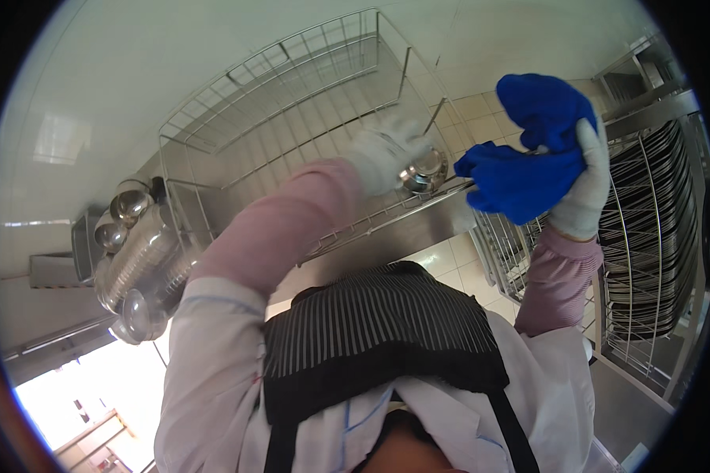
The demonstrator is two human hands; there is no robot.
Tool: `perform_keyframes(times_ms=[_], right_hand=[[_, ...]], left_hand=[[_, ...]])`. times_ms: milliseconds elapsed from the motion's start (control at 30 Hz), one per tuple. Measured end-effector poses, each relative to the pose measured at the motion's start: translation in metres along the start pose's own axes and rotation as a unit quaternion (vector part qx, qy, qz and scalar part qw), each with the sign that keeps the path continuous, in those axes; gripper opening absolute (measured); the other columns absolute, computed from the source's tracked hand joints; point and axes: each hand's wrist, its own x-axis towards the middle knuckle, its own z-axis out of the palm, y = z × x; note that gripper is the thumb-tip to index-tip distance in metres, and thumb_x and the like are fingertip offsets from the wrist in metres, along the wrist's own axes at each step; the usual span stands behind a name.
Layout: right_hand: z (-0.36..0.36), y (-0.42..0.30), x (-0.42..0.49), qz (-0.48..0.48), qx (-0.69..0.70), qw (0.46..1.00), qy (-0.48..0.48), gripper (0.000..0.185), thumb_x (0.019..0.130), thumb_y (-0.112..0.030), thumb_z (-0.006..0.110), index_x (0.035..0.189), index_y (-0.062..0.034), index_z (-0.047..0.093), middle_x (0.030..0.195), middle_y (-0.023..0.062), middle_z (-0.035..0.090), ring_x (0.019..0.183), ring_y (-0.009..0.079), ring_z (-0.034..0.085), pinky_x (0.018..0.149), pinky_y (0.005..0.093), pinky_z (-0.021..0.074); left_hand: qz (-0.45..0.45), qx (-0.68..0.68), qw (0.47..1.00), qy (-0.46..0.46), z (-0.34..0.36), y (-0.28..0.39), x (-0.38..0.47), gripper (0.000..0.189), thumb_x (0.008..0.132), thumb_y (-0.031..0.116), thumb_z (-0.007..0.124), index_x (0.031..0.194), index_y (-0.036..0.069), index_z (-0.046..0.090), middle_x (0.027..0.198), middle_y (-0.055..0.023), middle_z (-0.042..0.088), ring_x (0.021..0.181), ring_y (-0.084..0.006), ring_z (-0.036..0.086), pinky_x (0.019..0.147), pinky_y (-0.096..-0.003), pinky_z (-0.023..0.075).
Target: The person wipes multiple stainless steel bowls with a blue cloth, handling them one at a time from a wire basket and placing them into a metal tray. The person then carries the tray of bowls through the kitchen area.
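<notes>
My left hand [387, 155], in a white glove, is blurred over the wire basket [307, 139]. It is right beside a shiny metal bowl [427, 171] at the basket's near right corner. Its fingers overlap the bowl's rim, but the blur hides whether they grip it. Off to the right, my right hand [586, 183], also gloved in white, is closed around a bunched blue cloth [526, 177]. The cloth hangs in folds, and one flap sticks up above the thumb.
Stacked metal bowls [139, 254] stand left of the basket. On the right, a wire rack [627, 248] holds densely packed dark trays or plates [662, 236]. The steel counter's front edge [390, 236] runs before my striped apron [384, 319]. Tiled floor [449, 260] shows below.
</notes>
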Motion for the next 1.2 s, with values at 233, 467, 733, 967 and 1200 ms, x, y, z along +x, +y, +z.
perform_keyframes(times_ms=[233,467,733,967,1200], right_hand=[[-0.030,0.024,0.000,0.052,0.023,0.997,0.047,0.042,0.098,-0.023,0.055,0.134,-0.0009,0.052,0.112,0.0140,0.066,0.080,0.0163,0.068,0.062,0.0232,0.0579],[-0.009,0.035,0.007,0.118,0.083,0.989,-0.037,0.040,0.097,-0.023,0.057,0.131,-0.0012,0.055,0.109,0.0139,0.068,0.080,0.0182,0.067,0.066,0.0268,0.0559],[0.130,0.126,0.001,0.136,0.042,0.963,-0.230,0.047,0.095,-0.020,0.064,0.136,0.0012,0.053,0.122,0.0108,0.064,0.114,0.0218,0.059,0.100,0.0310,0.0457],[0.192,0.094,-0.033,-0.210,-0.136,0.924,-0.291,0.042,0.089,-0.002,0.059,0.131,-0.0013,0.057,0.123,0.0119,0.064,0.115,0.0215,0.059,0.102,0.0339,0.0456],[0.236,0.095,-0.078,0.089,0.192,0.914,-0.347,0.043,0.103,-0.025,0.051,0.139,-0.0032,0.051,0.134,0.0130,0.056,0.121,0.0206,0.056,0.103,0.0326,0.0454]], left_hand=[[0.092,0.085,0.992,-0.021,0.059,0.010,0.060,0.088,0.065,0.030,0.086,0.142,0.024,0.046,0.146,-0.0075,0.044,0.138,-0.0354,0.040,0.102,-0.0482,0.0456],[-0.178,-0.414,0.875,0.177,0.021,-0.073,-0.043,0.107,0.066,0.049,0.085,0.151,0.012,0.034,0.139,-0.0143,0.049,0.130,-0.0328,0.049,0.103,-0.0450,0.0475],[0.015,-0.748,0.557,0.360,-0.009,-0.028,-0.128,0.105,0.082,0.069,0.067,0.152,0.001,0.031,0.141,-0.0121,0.050,0.127,-0.0240,0.051,0.099,-0.0371,0.0486],[-0.167,-0.487,0.707,0.485,-0.022,-0.035,-0.197,0.049,0.098,0.029,0.063,0.135,-0.002,0.056,0.122,-0.0120,0.065,0.107,-0.0197,0.063,0.089,-0.0317,0.0526],[-0.206,-0.681,0.440,0.548,0.012,-0.037,-0.198,0.024,0.098,0.016,0.062,0.114,-0.002,0.065,0.099,-0.0089,0.070,0.085,-0.0174,0.069,0.071,-0.0297,0.0575]])
